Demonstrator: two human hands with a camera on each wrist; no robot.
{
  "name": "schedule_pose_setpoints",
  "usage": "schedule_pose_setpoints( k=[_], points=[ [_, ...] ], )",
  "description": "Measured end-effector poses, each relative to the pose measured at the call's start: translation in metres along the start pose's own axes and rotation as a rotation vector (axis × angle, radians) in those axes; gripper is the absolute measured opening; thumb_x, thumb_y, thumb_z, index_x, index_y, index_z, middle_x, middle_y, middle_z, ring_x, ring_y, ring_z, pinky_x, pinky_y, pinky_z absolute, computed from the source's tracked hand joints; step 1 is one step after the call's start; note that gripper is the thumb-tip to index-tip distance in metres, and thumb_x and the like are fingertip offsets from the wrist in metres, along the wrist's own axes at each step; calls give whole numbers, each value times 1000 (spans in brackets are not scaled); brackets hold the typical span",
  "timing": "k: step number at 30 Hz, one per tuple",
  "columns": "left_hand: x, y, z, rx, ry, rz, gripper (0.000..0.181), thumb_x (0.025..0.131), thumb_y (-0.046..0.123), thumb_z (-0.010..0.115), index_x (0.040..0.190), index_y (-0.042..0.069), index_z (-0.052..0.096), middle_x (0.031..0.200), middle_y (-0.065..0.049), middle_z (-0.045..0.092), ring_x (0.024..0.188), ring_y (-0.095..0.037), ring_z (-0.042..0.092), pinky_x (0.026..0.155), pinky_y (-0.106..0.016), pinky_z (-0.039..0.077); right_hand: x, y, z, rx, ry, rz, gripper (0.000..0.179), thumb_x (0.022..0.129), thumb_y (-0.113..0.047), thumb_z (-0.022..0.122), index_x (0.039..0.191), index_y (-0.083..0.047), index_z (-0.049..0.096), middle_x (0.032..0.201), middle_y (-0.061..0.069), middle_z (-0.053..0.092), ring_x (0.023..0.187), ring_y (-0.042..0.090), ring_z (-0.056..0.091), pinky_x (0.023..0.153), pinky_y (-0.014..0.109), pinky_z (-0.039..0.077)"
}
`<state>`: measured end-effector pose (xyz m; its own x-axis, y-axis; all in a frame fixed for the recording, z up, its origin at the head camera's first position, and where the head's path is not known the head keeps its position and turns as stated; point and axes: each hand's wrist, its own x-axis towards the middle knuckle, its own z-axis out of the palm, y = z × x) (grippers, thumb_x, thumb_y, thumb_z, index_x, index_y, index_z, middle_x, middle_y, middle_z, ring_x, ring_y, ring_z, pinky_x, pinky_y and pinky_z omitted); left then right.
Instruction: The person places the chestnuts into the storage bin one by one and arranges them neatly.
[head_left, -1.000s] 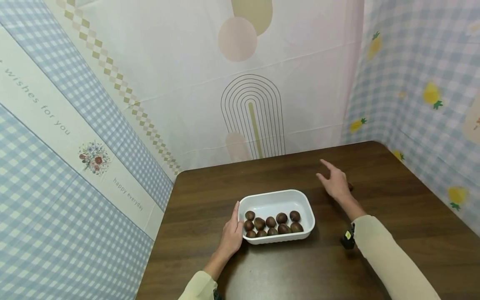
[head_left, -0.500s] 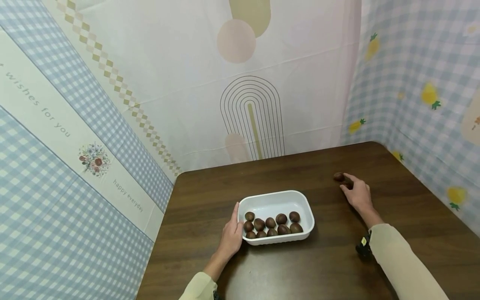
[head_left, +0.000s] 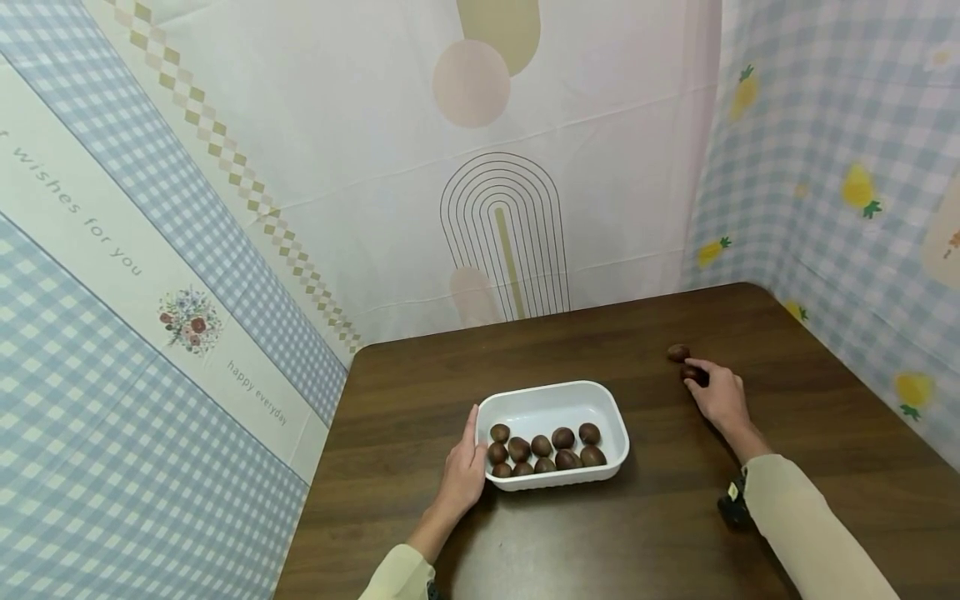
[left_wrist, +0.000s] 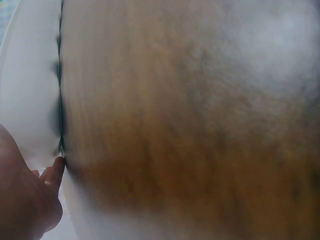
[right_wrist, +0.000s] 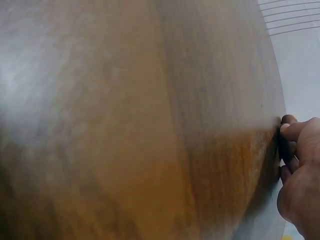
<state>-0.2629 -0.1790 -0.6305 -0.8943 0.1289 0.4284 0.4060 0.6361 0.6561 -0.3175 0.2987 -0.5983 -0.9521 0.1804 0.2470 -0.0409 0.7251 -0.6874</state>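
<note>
A white rectangular dish (head_left: pixel 551 393) stands on the dark wooden table and holds several brown chestnuts (head_left: pixel 542 446), gathered along its near side. My left hand (head_left: pixel 461 467) rests against the dish's left end, its fingers straight along the wall. At the far right of the table, my right hand (head_left: pixel 720 396) pinches a chestnut (head_left: pixel 690 375) between thumb and index finger, low at the tabletop. Just beyond it lies another loose chestnut (head_left: pixel 678 353). In the right wrist view the right hand (right_wrist: pixel 302 165) shows at the edge, holding something dark that is hard to make out.
The wooden table (head_left: pixel 420 375) meets a printed cloth wall (head_left: pixel 360 208) behind it. Checked cloth (head_left: pixel 847 275) with pineapples hangs at the right, and blue checked cloth (head_left: pixel 150 417) on the left.
My right hand has moved right and toward me, from above the table down to the two loose chestnuts, and has taken hold of the nearer one. The left hand and dish have stayed put.
</note>
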Motion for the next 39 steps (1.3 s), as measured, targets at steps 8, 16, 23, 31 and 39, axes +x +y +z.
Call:
schedule_pose_setpoints(
  k=[8, 16, 23, 31, 39],
  points=[
    [1, -7, 5, -8, -32, -73, 68, 104, 14, 53, 169, 21, 32, 143, -20, 65, 123, -38, 67, 99, -60, 52, -4, 1, -3, -8, -18, -19, 44, 99, -6, 67, 141, 5, 62, 140, 42, 54, 129, 65, 46, 104, 74, 38],
    [1, 6, -4, -20, -1, -4, 66, 104, 16, 50, 168, 18, 33, 138, -26, 66, 117, -42, 69, 93, -60, 54, -9, 0, -7, -10, -29, -56, 45, 97, -4, 66, 141, 7, 61, 138, 43, 55, 128, 64, 48, 102, 73, 39],
    [0, 37, -21, -52, -50, -57, 67, 103, 10, 49, 168, 14, 33, 141, -30, 63, 122, -44, 66, 99, -62, 51, -15, -2, -10, -44, -39, -112, 41, 96, -3, 71, 136, 6, 65, 134, 41, 59, 123, 62, 53, 98, 72, 43],
    [0, 33, -19, -38, -56, -59, 67, 103, 10, 50, 168, 13, 33, 139, -30, 64, 122, -45, 66, 98, -62, 51, -15, -21, -9, -4, -153, -136, 40, 98, -6, 74, 135, 4, 67, 127, 35, 67, 118, 55, 62, 94, 67, 49],
    [0, 19, -10, -42, -12, -24, 66, 103, 15, 51, 167, 13, 35, 135, -30, 66, 117, -45, 68, 93, -62, 53, -12, -49, -6, 68, -228, -192, 35, 96, -5, 76, 130, 2, 72, 120, 25, 74, 113, 45, 68, 93, 60, 52]
  ],
)
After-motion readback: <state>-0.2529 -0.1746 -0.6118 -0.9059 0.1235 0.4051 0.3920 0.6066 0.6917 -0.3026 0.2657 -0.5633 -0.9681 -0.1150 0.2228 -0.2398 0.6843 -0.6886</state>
